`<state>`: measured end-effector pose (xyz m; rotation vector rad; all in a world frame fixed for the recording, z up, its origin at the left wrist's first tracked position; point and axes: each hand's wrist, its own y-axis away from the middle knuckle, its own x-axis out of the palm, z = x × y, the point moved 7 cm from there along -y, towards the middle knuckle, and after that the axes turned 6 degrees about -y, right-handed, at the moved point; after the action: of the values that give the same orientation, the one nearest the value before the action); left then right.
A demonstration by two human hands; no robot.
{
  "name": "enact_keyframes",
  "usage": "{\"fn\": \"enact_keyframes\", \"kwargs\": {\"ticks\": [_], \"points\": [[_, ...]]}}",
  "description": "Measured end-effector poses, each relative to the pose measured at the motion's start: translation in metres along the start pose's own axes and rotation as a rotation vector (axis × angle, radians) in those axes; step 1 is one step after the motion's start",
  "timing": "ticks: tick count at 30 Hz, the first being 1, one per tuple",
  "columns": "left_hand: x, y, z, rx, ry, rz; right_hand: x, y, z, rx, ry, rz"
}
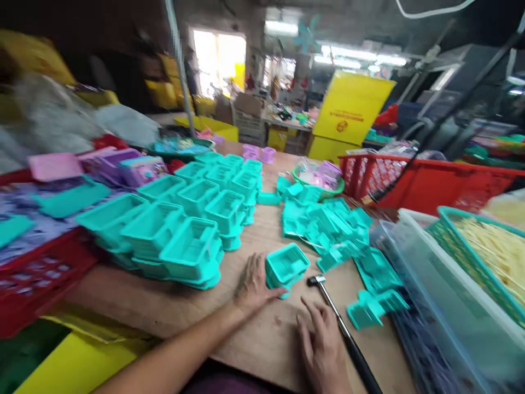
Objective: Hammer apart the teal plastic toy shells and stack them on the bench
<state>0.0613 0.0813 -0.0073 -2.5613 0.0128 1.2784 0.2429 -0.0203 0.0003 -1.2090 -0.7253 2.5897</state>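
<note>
- Our left hand lies flat and unclenched on the wooden table, fingertips touching a teal plastic box just to its right.
- Our right hand rests loose, gripping nothing, beside a small hammer.
- Rows of stacked teal boxes stand beyond our left hand.
- Loose teal parts lie beyond our right.

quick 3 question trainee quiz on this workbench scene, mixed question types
1. True or false: the left hand touches a single teal plastic tray-shaped part.
2. Which thing lies beside the right hand? A) black-handled small hammer B) scissors C) tape roll
3. Fill in: the stacked teal parts sit on a ____ wooden table.

Key: 1 true; 2 A; 3 brown
</note>
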Motion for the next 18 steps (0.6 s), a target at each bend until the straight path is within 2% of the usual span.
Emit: {"fn": "enact_keyframes", "kwargs": {"ticks": [2, 5, 8, 10, 13, 15, 18], "points": [[0.008, 0.003, 0.004, 0.026, -0.023, 0.021, 0.028, -0.012, 0.002, -0.076, -0.142, 0.05], [0.021, 0.008, 0.015, 0.057, -0.076, 0.043, 0.059, -0.039, -0.011, -0.114, -0.18, 0.03], [0.033, 0.005, 0.03, 0.005, -0.133, 0.028, 0.078, -0.065, -0.025, -0.082, -0.163, -0.003], [0.037, 0.002, 0.035, -0.034, -0.174, -0.01, 0.083, -0.071, -0.026, -0.049, -0.139, -0.035], [0.032, -0.003, 0.033, -0.005, -0.241, -0.118, 0.088, -0.069, -0.017, 0.012, -0.057, -0.075], [0.024, -0.008, 0.029, 0.1, -0.271, -0.2, 0.098, -0.073, -0.013, 0.061, 0.006, -0.014], [0.013, -0.019, 0.025, 0.257, -0.301, -0.257, 0.11, -0.087, -0.018, 0.189, 0.057, 0.103]]}}
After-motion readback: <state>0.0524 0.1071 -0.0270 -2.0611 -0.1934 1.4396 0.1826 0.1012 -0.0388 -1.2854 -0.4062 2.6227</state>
